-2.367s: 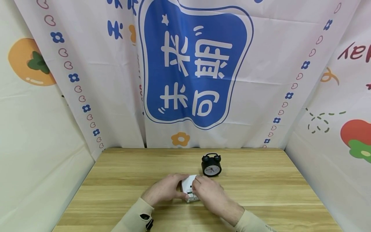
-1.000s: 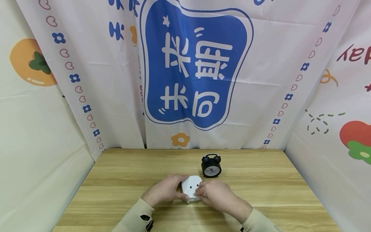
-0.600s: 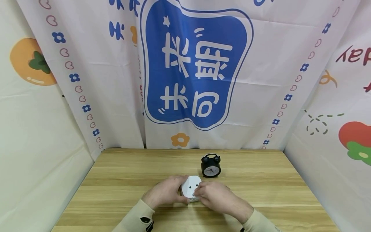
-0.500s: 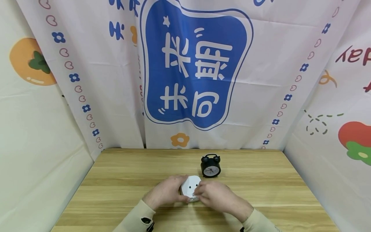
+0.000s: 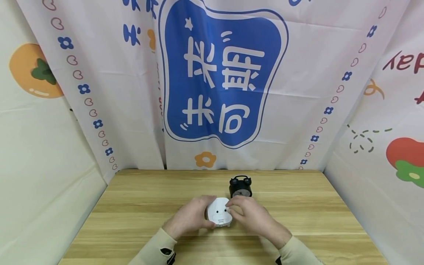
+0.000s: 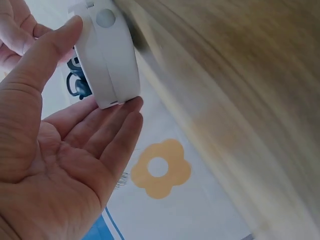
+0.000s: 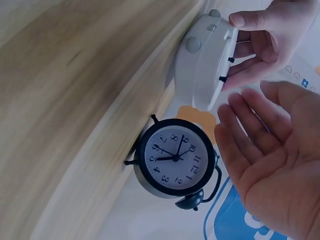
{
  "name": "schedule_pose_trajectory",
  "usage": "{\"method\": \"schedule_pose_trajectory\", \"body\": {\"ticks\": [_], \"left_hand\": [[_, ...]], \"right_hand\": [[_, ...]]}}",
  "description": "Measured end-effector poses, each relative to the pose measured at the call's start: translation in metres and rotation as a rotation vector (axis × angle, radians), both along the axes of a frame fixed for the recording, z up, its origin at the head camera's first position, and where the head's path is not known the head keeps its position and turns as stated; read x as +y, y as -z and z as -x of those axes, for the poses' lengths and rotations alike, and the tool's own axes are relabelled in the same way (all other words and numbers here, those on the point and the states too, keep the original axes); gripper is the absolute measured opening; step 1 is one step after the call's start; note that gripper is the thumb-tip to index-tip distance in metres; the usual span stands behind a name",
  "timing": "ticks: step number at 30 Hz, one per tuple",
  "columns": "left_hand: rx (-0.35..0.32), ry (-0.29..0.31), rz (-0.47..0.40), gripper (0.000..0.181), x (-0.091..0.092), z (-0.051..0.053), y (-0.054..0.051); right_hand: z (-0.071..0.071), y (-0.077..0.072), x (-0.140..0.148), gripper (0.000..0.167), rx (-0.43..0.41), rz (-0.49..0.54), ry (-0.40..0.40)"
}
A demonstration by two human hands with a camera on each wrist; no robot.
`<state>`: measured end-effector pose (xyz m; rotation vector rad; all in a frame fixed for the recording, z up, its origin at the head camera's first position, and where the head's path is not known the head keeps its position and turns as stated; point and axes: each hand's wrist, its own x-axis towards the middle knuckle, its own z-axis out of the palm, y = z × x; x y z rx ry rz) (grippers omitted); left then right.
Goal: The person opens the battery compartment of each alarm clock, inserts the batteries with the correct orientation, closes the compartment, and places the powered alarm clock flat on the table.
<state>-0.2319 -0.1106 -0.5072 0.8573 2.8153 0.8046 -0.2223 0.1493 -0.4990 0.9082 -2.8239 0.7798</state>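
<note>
A white alarm clock (image 5: 216, 218) stands tilted back-side up on the table, two black knobs (image 5: 217, 212) and a closed battery cover showing. My left hand (image 5: 190, 215) grips it by its rim, thumb on the near edge and fingers on the far edge. In the left wrist view a round grey button shows on the side of the white clock (image 6: 112, 60). My right hand (image 5: 255, 218) hovers at the clock's right side with relaxed fingers; the right wrist view shows it holding nothing and apart from the white clock (image 7: 202, 70). The clock's face is hidden.
Just behind the right hand stands a black twin-bell alarm clock (image 5: 240, 187), its face (image 7: 175, 157) toward me. The wooden table (image 5: 149, 184) ends at a printed cloth backdrop (image 5: 185, 154), with cloth walls at both sides.
The battery opening visible at first has become covered. My right hand has left the clock's lower edge and risen toward its upper right. The left hand keeps its grip.
</note>
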Motion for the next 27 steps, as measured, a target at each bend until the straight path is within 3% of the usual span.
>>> {"method": "schedule_pose_trajectory", "body": {"ticks": [7,17,22,27], "left_hand": [[0.083,0.019,0.054,0.095,0.001,0.000,-0.002],[0.222,0.094,0.176,0.096,0.001,-0.004,-0.003],[0.398,0.173,0.275,0.092,-0.001,-0.004,-0.004],[0.591,0.250,0.301,0.086,-0.005,-0.004,-0.003]], "right_hand": [[0.006,0.002,0.003,0.025,-0.044,0.120,0.095],[0.011,0.008,0.013,0.044,-0.206,0.241,0.081],[0.015,0.011,0.018,0.050,-0.337,0.293,0.036],[0.019,0.012,0.020,0.045,-0.385,0.325,-0.022]]}}
